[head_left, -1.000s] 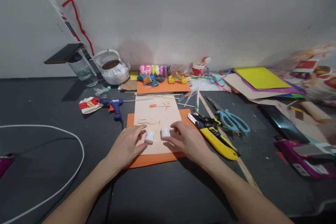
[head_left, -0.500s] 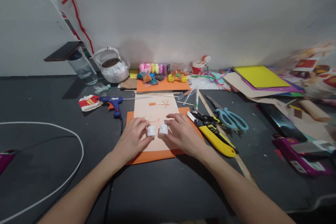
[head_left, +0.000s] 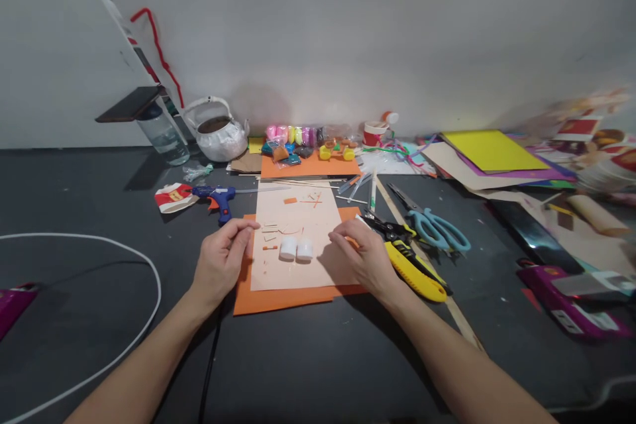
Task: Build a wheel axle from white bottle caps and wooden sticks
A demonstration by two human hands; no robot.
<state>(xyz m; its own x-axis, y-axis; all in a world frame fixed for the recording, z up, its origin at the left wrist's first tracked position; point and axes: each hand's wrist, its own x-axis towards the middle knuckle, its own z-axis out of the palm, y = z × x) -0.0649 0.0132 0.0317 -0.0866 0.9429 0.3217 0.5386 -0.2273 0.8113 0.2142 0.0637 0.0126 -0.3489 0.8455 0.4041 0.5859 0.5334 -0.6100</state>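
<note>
Two small white cylindrical caps, the left one (head_left: 287,248) and the right one (head_left: 305,250), stand side by side on a pale sheet of paper (head_left: 318,271). My left hand (head_left: 223,258) rests at the sheet's left edge, its fingers curled in and its thumb against them, with nothing visible in it. On the right side of the sheet, my right hand (head_left: 365,255) hovers with loosely bent fingers, thumb a little apart, holding nothing. Thin sticks and a small orange piece (head_left: 269,248) lie between the left hand and the caps. Orange sheets (head_left: 283,303) lie underneath.
A blue glue gun (head_left: 218,197) lies left of the paper, its black cord running forward. To the right are a yellow utility knife (head_left: 412,273), pliers (head_left: 390,228) and blue-handled scissors (head_left: 437,228). Behind stand a silver kettle (head_left: 221,139) and packs of coloured clay (head_left: 295,136).
Both hands have let go of the white caps and drawn apart, left hand leftward, right hand rightward. The caps now stand closer together. The view has tilted slightly upward.
</note>
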